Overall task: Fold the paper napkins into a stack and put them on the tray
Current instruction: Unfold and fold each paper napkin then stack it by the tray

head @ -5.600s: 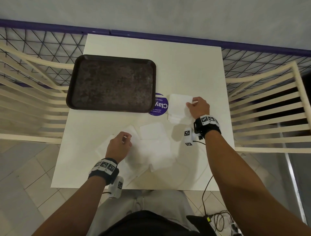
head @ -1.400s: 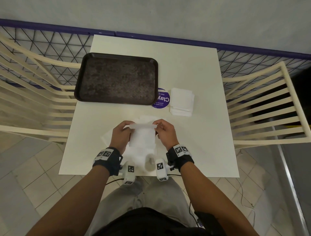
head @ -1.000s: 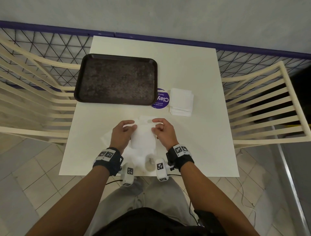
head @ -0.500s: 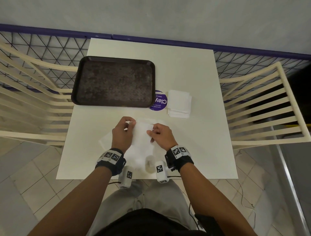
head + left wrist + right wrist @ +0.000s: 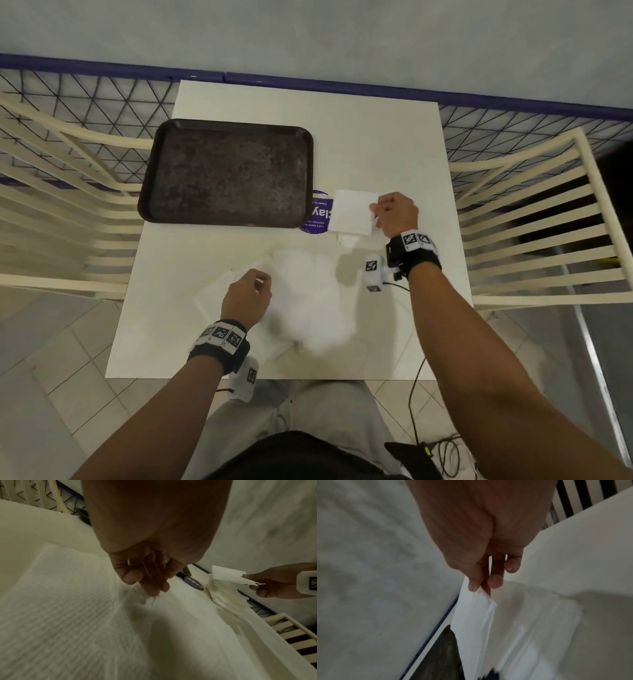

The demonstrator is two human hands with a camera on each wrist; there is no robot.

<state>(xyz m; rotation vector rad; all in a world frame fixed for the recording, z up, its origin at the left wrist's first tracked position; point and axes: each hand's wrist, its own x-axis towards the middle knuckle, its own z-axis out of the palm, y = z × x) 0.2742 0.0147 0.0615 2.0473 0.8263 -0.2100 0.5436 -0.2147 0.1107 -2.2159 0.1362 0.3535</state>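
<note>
The right hand (image 5: 397,214) pinches a folded napkin (image 5: 352,212) by its edge, just above the stack (image 5: 224,595). The left hand (image 5: 245,298), fingers relaxed, touches loose napkins (image 5: 308,298) on the table (image 5: 394,144). The paper looks light and soft; holding the folded edge seems best.

Table (image 5: 376,137): tray (image 5: 227,173) at far left; round sticker (image 5: 317,214) just right of it; folded napkin (image 5: 352,212) above the stack (image 5: 347,240) beside the sticker — apparently not touching; loose napkins (image 5: 301,301) spread at near edge — chairs (image 5: 534,219) flank both sides.
</note>
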